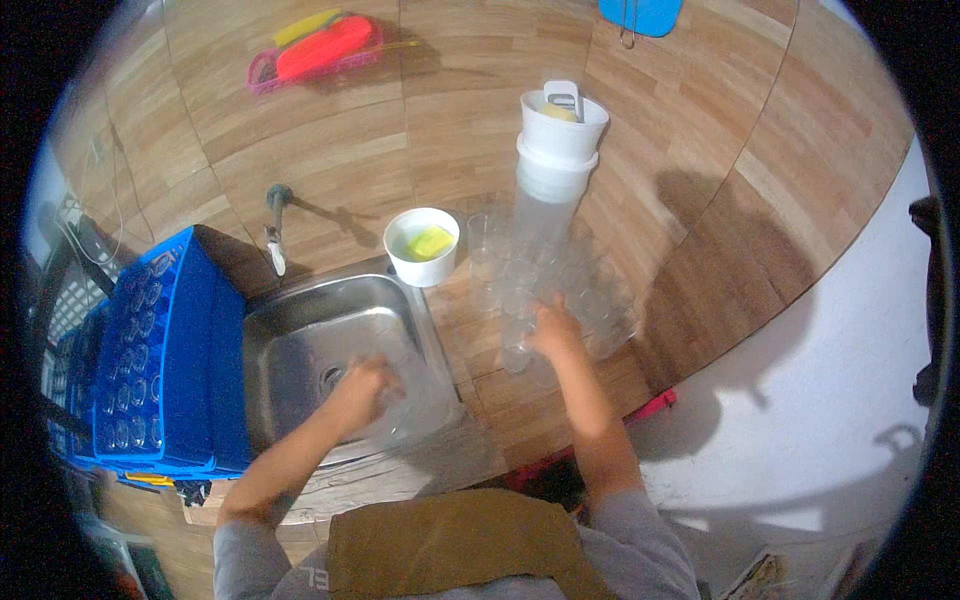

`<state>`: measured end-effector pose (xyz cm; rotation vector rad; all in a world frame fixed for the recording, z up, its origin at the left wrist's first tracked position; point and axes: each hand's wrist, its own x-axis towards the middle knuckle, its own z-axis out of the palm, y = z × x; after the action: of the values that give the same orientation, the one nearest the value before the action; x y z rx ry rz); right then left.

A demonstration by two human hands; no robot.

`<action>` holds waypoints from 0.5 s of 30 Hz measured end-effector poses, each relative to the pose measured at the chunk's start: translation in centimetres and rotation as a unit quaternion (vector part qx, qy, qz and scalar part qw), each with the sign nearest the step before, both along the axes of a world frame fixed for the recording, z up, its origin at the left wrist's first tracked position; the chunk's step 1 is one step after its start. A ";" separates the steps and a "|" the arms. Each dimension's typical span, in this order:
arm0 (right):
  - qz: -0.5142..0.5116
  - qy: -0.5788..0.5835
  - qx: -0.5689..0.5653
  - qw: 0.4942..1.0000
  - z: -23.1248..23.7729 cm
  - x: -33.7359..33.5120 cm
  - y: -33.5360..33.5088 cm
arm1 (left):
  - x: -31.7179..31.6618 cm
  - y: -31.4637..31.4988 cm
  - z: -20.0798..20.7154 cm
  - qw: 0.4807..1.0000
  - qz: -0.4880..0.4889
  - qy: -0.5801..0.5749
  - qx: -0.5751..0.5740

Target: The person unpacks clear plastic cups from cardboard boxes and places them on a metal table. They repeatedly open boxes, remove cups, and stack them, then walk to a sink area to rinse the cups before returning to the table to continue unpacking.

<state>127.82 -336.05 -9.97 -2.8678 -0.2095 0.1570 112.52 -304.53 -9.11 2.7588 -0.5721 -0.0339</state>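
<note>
My left hand is over the steel sink, its fingers curled and blurred. Hazy clear glassware shows right beside those fingers, and I cannot make out what they hold. On the wooden counter to the right, my right hand reaches into a crowd of clear glasses. Its fingers are apart and touch or hover at the nearest glasses; the contact itself is too blurred to tell. A white tub with a yellow-green sponge stands at the sink's back right corner.
Left of the sink stands a blue crate holding several glasses. A tap juts from the tiled wall. Stacked white containers rise behind the glasses. A pink basket hangs on the wall, and a blue item hangs higher right.
</note>
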 end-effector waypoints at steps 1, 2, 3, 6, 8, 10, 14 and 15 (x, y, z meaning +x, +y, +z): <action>0.008 -0.020 0.000 1.000 0.5 -0.3 -0.2 | 2.7 -0.7 -0.7 1.000 -0.011 0.006 -0.020; 0.021 -0.040 -0.008 0.999 0.6 -0.5 -0.3 | 5.4 -1.1 -2.1 0.999 -0.035 -0.002 0.005; 0.036 -0.059 -0.015 0.997 0.7 -1.1 -0.6 | 8.1 -1.6 -3.6 0.998 -0.058 -0.011 0.032; 0.062 -0.077 0.038 0.994 0.8 -2.8 -1.3 | 15.0 -2.8 -7.1 0.993 -0.080 -0.012 0.083; 0.071 -0.091 0.085 0.990 0.3 -4.0 -2.6 | 17.3 -4.3 -6.5 0.992 -0.082 -0.008 0.094; 0.086 -0.118 0.125 0.981 -1.1 -5.1 -4.2 | 18.9 -5.3 -5.5 0.991 -0.085 -0.005 0.106; -0.024 -0.041 0.393 0.918 -3.2 -5.7 -5.2 | 22.0 -5.1 -6.1 0.988 -0.073 0.009 0.136; -0.020 -0.058 0.407 0.912 -3.3 -6.1 -5.3 | 22.5 -5.0 -6.2 0.987 -0.060 0.015 0.148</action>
<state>121.74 -341.35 -13.26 -2.0437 -0.1808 -0.0950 135.01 -309.54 -15.34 2.9982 -0.7820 -0.2046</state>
